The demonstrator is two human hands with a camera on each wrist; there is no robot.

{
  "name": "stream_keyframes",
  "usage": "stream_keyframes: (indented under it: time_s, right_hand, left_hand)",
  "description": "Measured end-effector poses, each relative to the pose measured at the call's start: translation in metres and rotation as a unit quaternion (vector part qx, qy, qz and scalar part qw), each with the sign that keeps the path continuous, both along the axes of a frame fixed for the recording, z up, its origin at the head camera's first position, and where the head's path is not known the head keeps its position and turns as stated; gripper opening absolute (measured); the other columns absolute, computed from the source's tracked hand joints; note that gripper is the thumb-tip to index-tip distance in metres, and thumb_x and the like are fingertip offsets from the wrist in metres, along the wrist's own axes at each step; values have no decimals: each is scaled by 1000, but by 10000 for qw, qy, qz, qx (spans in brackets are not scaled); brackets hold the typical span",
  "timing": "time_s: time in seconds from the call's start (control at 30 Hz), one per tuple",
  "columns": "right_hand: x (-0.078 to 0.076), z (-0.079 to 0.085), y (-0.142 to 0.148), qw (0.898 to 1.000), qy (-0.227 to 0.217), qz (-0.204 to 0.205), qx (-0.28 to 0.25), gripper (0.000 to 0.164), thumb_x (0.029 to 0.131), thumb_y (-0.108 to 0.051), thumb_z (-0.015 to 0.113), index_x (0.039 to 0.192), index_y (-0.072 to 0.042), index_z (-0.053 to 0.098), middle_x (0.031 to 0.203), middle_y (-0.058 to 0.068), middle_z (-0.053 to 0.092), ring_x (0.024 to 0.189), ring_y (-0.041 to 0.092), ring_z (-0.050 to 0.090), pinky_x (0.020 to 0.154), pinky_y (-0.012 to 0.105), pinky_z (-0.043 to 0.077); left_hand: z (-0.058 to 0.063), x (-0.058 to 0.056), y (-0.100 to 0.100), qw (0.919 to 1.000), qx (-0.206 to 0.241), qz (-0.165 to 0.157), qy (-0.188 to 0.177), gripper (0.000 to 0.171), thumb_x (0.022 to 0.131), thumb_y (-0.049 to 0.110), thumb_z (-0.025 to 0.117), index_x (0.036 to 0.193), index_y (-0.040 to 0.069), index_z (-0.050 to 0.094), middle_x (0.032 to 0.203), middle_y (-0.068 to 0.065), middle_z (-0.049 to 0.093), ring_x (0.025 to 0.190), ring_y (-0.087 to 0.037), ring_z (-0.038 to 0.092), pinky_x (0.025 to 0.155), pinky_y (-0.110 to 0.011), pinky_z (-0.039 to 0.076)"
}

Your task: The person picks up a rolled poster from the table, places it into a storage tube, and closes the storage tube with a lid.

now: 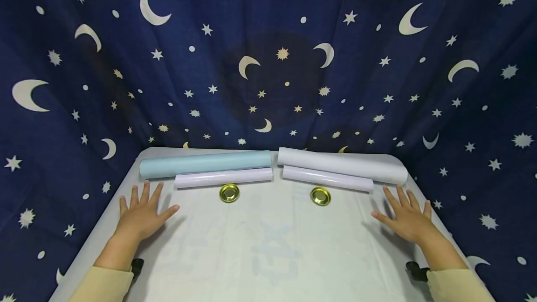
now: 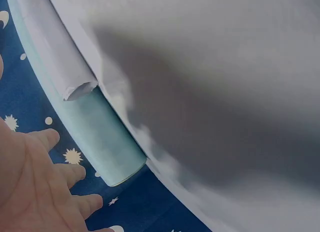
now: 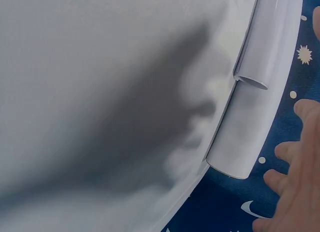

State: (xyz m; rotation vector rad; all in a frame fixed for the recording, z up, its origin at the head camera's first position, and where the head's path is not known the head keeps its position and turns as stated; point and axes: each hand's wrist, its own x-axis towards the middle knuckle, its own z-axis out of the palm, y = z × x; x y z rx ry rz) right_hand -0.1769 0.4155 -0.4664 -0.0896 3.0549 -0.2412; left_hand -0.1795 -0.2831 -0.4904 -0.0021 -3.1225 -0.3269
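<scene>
My left hand (image 1: 139, 218) hovers over the left side of the white table with its fingers spread, holding nothing. Just beyond its fingertips lies a light blue roll (image 1: 205, 163), with a shorter pale lilac roll (image 1: 224, 177) along its front. On the right, my right hand (image 1: 408, 220) is likewise spread above the table and holds nothing. Ahead of it lie a long white roll (image 1: 341, 162) and a shorter pale lilac roll (image 1: 327, 179). Both wrist views show the roll ends, the blue roll (image 2: 112, 142) and the white roll (image 3: 245, 127), apart from the fingers.
Two small round gold dishes, a left dish (image 1: 229, 193) and a right dish (image 1: 320, 196), sit in front of the rolls. A white cover lies over the table (image 1: 268, 246). Behind and at both sides hangs a dark blue curtain (image 1: 268, 27) with moons and stars.
</scene>
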Motion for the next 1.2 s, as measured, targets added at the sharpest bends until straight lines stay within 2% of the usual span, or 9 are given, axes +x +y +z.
stream_keyframes:
  time_s: [0.33, 0.47, 0.7, 0.93, 1.2]
  right_hand:
    - [1, 5, -2, 9997, 211, 86, -119, 95, 96, -66, 49, 162, -17, 1, 161, 33, -1, 143, 60, -4, 99, 81, -16]
    - [-2, 4, -7, 9989, 362, 164, -239, 96, 95, -66, 50, 162, -18, 2, 162, 32, -1, 144, 58, -3, 102, 80, -13]
    - [-7, 2, -19, 9960, 614, 315, -569, 91, 95, -61, 55, 162, -16, 11, 162, 30, 3, 145, 57, 0, 104, 80, -9]
    - [-19, 5, -36, 9933, 757, 504, -709, 86, 96, -58, 57, 160, -13, 22, 161, 31, 10, 145, 56, 4, 108, 77, -8]
    - [-33, 6, -52, 9885, 1006, 770, -824, 81, 95, -54, 62, 157, -12, 30, 158, 33, 20, 143, 57, 14, 106, 78, 8]
  left_hand:
    - [3, -2, 9, 9993, 186, -234, 236, 100, 91, 77, 43, 160, 8, 20, 160, -33, 9, 145, -58, -3, 108, -77, -9]
    - [4, -3, 12, 9981, 304, -317, 436, 96, 92, 72, 48, 159, 8, 21, 161, -32, 11, 145, -57, 0, 109, -76, -7]
    - [5, -6, 20, 9951, 422, -505, 737, 92, 93, 69, 51, 158, 8, 27, 159, -32, 17, 144, -58, 10, 111, -75, -1]
    - [5, -17, 26, 9931, 364, -734, 837, 89, 95, 68, 48, 158, 10, 27, 161, -30, 16, 145, -56, 10, 112, -73, 3]
    - [3, -28, 35, 9921, 370, -818, 874, 88, 95, 66, 50, 158, 10, 26, 162, -29, 16, 147, -54, 9, 113, -72, 2]
